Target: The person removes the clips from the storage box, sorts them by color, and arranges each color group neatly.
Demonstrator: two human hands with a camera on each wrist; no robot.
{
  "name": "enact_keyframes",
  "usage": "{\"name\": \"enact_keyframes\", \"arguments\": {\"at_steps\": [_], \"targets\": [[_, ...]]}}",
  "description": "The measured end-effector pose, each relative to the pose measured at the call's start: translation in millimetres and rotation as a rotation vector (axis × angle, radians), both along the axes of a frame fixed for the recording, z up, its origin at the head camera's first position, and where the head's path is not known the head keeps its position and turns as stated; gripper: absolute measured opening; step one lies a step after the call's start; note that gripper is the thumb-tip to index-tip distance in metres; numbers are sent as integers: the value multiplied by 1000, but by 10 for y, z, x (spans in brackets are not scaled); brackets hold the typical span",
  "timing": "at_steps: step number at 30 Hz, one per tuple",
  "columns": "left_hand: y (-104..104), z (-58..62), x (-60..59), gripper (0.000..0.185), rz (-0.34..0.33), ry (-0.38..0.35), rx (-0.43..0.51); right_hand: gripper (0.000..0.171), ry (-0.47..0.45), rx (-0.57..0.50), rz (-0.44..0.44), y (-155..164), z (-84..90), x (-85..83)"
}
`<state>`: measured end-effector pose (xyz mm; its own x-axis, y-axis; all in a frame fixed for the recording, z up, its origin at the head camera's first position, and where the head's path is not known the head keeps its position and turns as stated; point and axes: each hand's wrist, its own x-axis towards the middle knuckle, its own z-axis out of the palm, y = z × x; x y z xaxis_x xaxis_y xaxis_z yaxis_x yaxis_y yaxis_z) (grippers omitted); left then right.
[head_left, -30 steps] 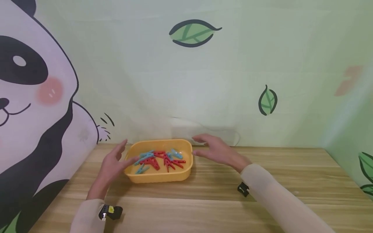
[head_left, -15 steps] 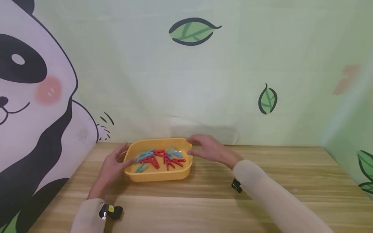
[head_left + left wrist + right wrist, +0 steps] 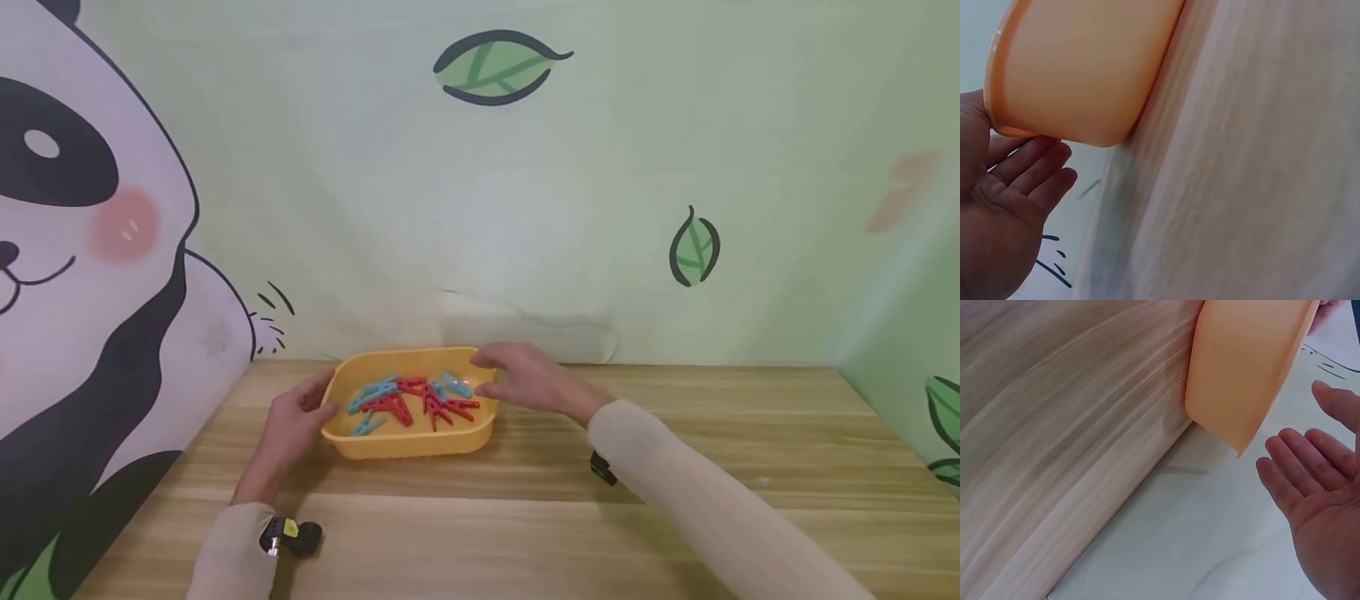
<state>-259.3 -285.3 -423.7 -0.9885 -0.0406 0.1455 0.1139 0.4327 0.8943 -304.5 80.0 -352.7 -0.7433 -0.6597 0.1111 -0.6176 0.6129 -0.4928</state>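
Observation:
A yellow plastic basket (image 3: 408, 447) stands on the wooden table near the back wall. Inside lie several red clothespins (image 3: 392, 407) and several blue clothespins (image 3: 367, 426), loosely heaped. At the basket's left end my left hand (image 3: 288, 427) holds the rim, thumb over the edge and fingers outside. The left wrist view shows those fingers (image 3: 1038, 165) against the outer side of the basket wall (image 3: 1079, 69). My right hand (image 3: 528, 379) hovers at the right end, fingers spread. In the right wrist view that hand (image 3: 1322, 506) appears apart from the basket (image 3: 1241, 369).
The wooden table (image 3: 480, 542) extends in front of the basket and to its right. Behind it hangs a pale green backdrop (image 3: 360, 208) with printed leaves and a panda at the left. Each wrist carries a small black camera (image 3: 300, 539).
My right hand has come left to the basket's right end. The left hand has settled onto the left rim. The head view has tipped slightly down; the clothespins lie as before.

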Motion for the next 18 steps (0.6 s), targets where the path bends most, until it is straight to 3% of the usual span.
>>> {"name": "enact_keyframes", "arguments": {"at_steps": [10, 18], "targets": [[0, 12, -5, 58, 6, -21, 46, 43, 32, 37, 40, -86, -9, 19], [-12, -21, -2, 58, 20, -11, 83, 43, -9, 58, 62, -190, -55, -9]]}}
